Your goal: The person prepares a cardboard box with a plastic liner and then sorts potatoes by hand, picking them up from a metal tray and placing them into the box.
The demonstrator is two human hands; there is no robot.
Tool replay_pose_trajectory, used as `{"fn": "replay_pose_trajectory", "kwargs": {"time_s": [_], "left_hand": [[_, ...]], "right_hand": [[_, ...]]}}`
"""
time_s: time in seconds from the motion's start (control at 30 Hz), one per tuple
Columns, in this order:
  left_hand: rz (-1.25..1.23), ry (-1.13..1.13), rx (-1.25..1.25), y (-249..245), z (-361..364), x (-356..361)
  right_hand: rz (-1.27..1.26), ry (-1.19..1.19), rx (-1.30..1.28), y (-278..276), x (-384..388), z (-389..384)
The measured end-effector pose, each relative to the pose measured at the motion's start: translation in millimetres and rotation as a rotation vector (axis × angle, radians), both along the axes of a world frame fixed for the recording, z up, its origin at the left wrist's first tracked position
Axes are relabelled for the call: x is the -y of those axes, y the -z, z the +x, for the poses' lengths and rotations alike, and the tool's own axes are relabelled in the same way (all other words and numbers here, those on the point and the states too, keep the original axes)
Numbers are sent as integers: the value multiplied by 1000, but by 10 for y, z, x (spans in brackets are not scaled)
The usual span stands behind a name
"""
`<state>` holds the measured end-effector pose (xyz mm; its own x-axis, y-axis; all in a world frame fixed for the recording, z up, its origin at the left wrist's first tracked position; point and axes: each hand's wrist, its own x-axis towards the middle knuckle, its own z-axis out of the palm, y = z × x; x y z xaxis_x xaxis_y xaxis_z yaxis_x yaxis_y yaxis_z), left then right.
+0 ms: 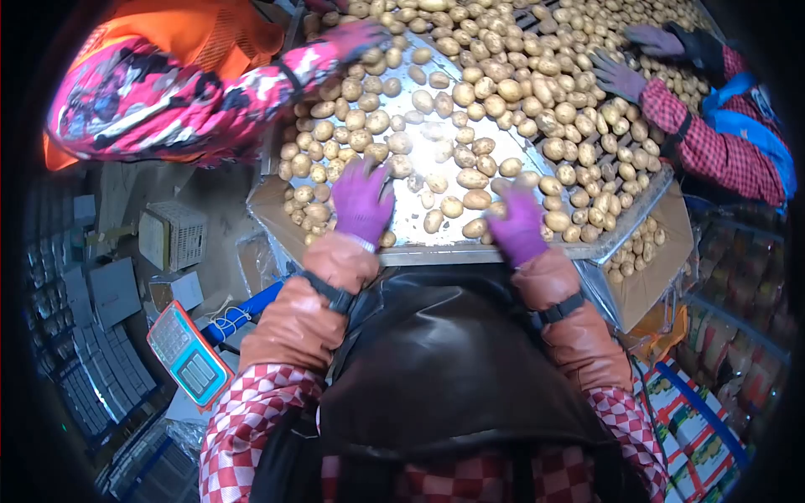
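Where potatoes (472, 178) lie, both hands (363, 203) (517, 222) palm-down, apart

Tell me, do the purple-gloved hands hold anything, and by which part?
Cannot tell: left hand and right hand are among roundish tan potatoes; any grip is unclear.

Purple left glove (363, 204) and right glove (518, 225), orange-brown oversleeves (289, 323) and a glossy black apron (453, 356)

The left glove ends in a pale cuff (360, 242); the oversleeves look like creased, shiny leather, each circled near the wrist by a black strap (562, 308), the left one carrying a dark, buckle-like piece (340, 300); higher up come checkerboard sleeves (251, 411) in red and white, and below the broad apron a band of similar checks (449, 480) shows between dark vertical strips
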<state>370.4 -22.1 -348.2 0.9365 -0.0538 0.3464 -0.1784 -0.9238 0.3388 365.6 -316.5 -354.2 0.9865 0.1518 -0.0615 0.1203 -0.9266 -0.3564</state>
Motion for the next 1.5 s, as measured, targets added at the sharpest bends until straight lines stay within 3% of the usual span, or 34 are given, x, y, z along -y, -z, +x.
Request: {"fn": "replay_pose_trajectory", "kwargs": {"time_s": [0.03, 0.1, 0.2, 0.23, 0.3, 0.43, 0.47, 0.5, 0.57, 0.6, 0.63, 0.67, 0.7, 0.77, 0.8, 0.87, 0.9, 0.97, 1.03, 1.1, 1.13, 1.17, 1.23, 1.27, 1.3, 1.33, 1.37, 1.43, 1.47, 1.5], "left_hand": [[5, -16, -3, -18, 169, 130], [136, -4, -375, 59, 397, 275], [370, 104, -489, 231, 488, 274], [424, 143, -521, 294, 465, 224], [297, 105, -544, 308, 372, 178], [75, 215, -728, 289, 695, -20], [12, 95, -859, 132, 696, 1], [-233, 65, -821, 41, 599, 29], [-450, -56, -1060, -673, 443, 562], [-523, 207, -926, -564, 319, 647], [-591, 463, -776, -448, 232, 724], [-683, 454, -878, -582, 247, 861], [-608, 463, -750, -522, 296, 869], [-459, 471, -501, -196, 537, 871], [-263, 546, -410, 66, 594, 747], [-11, 582, -313, 63, 516, 479], [121, 593, -267, 45, 437, 335], [53, 258, -270, 211, 291, 43], [182, 103, -277, 435, 88, -82], [97, -7, -336, 304, -49, 148], [22, 64, -549, -152, 32, 347], [36, 136, -318, 59, -35, 446], [-27, 524, -201, 70, -30, 546], [37, 555, -168, 144, -18, 477], [102, 587, -134, 231, 8, 405], [54, 475, -220, 341, 46, 230], [4, 366, -305, 403, 75, 22], [-26, 249, -235, 213, -140, -179], [-44, 199, -261, 148, -253, -241], [-60, 156, -283, 89, -294, -303]], "right_hand": [[-3, -143, -85, -130, -221, -22], [-7, -386, -155, -264, -484, -25], [411, -554, -349, -136, -356, -46], [425, -482, -324, -115, -268, -55], [454, -330, -273, -175, -162, -66], [812, -61, -529, -449, 2, -52], [940, -57, -546, -368, 69, -91], [1150, 122, -597, -396, 76, -107], [1556, 498, -699, -455, 76, -154], [1720, 609, -809, -377, 120, -129], [1684, 493, -813, -288, 147, -168], [1644, 376, -814, -193, 180, -199], [1601, 257, -810, -149, 216, -240], [1761, 373, -706, -150, 549, -306], [1915, 573, -578, -242, 758, -337], [2286, 1075, -81, -571, 1225, -348], [2373, 1165, 136, -704, 1476, -432], [2302, 908, 108, -560, 2125, -787], [2065, 1014, 184, -597, 2039, -766], [1720, 1011, 103, -506, 1816, -615], [1495, 956, 13, -375, 1636, -472], [951, 760, -184, -169, 1489, -268], [283, 331, -304, 144, 725, -189], [-4, 121, -271, 295, 340, -151], [-175, 64, -312, -8, -73, -114], [-199, 18, -288, -223, -263, -48], [84, -46, -316, -220, -239, 38], [645, -164, -378, -190, -22, 163], [858, 38, -416, -208, 11, 114], [708, 41, -237, -200, 71, 119]]}}
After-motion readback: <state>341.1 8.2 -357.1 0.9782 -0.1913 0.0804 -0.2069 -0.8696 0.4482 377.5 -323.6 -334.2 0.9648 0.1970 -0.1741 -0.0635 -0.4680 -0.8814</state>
